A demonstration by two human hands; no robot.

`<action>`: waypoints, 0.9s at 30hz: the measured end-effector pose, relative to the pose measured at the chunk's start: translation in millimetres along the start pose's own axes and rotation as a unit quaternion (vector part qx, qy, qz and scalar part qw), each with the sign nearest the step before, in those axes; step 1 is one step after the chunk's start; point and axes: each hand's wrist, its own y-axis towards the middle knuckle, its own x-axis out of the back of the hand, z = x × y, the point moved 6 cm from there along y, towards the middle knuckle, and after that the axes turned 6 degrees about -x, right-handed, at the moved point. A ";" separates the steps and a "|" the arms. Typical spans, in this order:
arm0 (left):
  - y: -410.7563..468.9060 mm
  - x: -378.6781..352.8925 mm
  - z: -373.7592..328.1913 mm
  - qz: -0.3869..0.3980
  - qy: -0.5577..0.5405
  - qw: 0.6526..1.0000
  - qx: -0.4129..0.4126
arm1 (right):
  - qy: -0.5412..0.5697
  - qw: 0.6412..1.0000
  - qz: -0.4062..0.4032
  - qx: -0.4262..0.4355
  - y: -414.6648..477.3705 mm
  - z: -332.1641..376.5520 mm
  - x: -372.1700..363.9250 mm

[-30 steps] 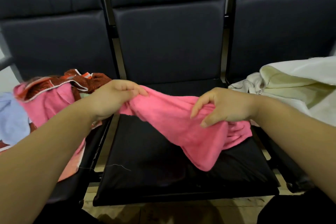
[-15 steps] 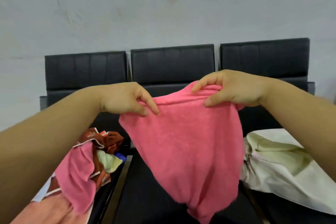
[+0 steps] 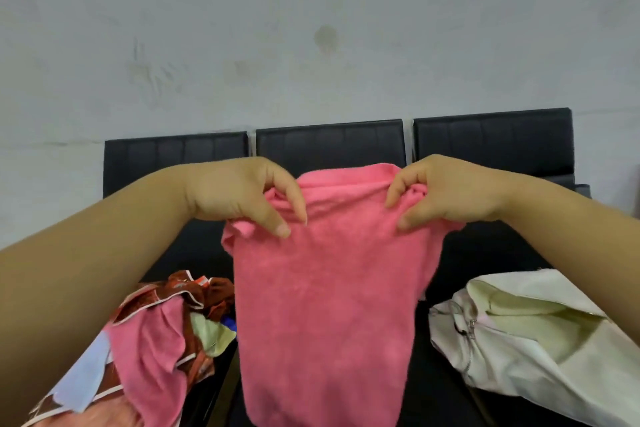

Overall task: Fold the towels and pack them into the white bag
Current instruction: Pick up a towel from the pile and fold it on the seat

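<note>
**1. Pink towel** [image 3: 322, 305]. Held in the air in front of the middle seat [image 3: 329, 142] of a black three-seat row. The top edge is bunched between two hands. The body hangs straight down and covers much of that seat's back. The lower hem runs off the bottom of the view.

**2. Left hand** [image 3: 239, 194]. At the towel's upper left corner, level with the left edge of the middle seat's back. Grip: thumb and forefinger pinch the gathered edge, and the other fingers are curled behind the cloth.

**3. Right hand** [image 3: 446, 194]. At the towel's upper right corner, level with the right edge of the middle seat's back. Grip: fingers are curled over the top edge with the thumb on the front face, holding the towel.

**4. White bag** [image 3: 540, 357]. Lies on its side on the seat to the right of the middle seat, with its open mouth turned towards the middle seat. A metal zip pull [image 3: 464, 326] sits at the opening, and pale yellow-green cloth [image 3: 512, 309] shows inside.

**5. Heap of towels** [image 3: 166, 329]. Unfolded, on the seat to the left of the middle seat. It contains:
- a second pink piece [image 3: 152, 350]
- a brown patterned piece with white edging [image 3: 194, 288]
- a pale green piece [image 3: 211, 333]
- a light blue piece [image 3: 86, 378]

**6. Wall** [image 3: 311, 28]. Grey and stained, behind the seat row.
</note>
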 end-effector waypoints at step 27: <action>5.9 -10.8 40.4 0.077 0.170 0.978 0.097 | 0.379 0.922 0.074 -0.033 14.5 0.1 -37.8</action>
